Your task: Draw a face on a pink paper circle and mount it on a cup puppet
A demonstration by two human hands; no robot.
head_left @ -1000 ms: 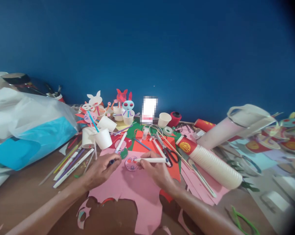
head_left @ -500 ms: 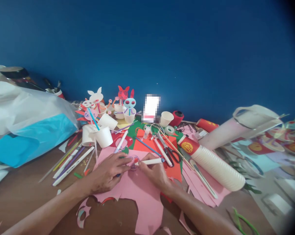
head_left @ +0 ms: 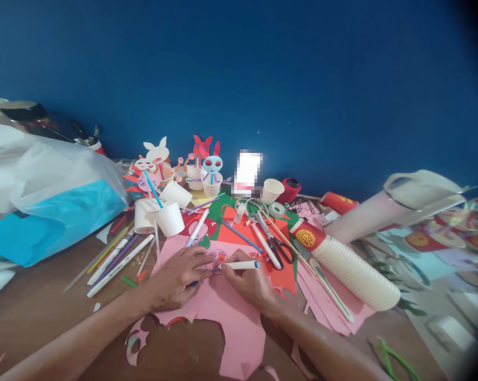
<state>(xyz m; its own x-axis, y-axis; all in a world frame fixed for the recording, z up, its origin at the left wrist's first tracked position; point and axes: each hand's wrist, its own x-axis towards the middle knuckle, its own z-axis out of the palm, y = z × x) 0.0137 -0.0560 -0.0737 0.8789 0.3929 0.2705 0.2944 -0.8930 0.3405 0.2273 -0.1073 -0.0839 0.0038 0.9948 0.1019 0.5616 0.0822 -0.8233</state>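
My right hand (head_left: 249, 280) is closed round a white marker (head_left: 241, 265) with a blue end, its tip down at a small face drawing (head_left: 220, 257) with lashed eyes and a red spot. The drawing is on pink paper (head_left: 239, 328). Beside it, the fingers of my left hand (head_left: 179, 278) are bent and press on the paper at the drawing's left edge. Under that hand shows a small dark blue piece (head_left: 194, 283), mostly hidden, perhaps a marker cap.
Scissors (head_left: 281, 248), another marker (head_left: 197, 227) and a stack of paper cups (head_left: 354, 272) surround the paper. Behind stand paper-cup figures (head_left: 212, 174) and a bright blurred screen (head_left: 247, 172). A plastic bag (head_left: 64, 185) lies left, a jug (head_left: 382, 206) right, pink scraps (head_left: 135, 344) in front.
The white marker in my right hand has shifted slightly left and down over the drawing. My left hand stays in place. The view has tilted slightly.
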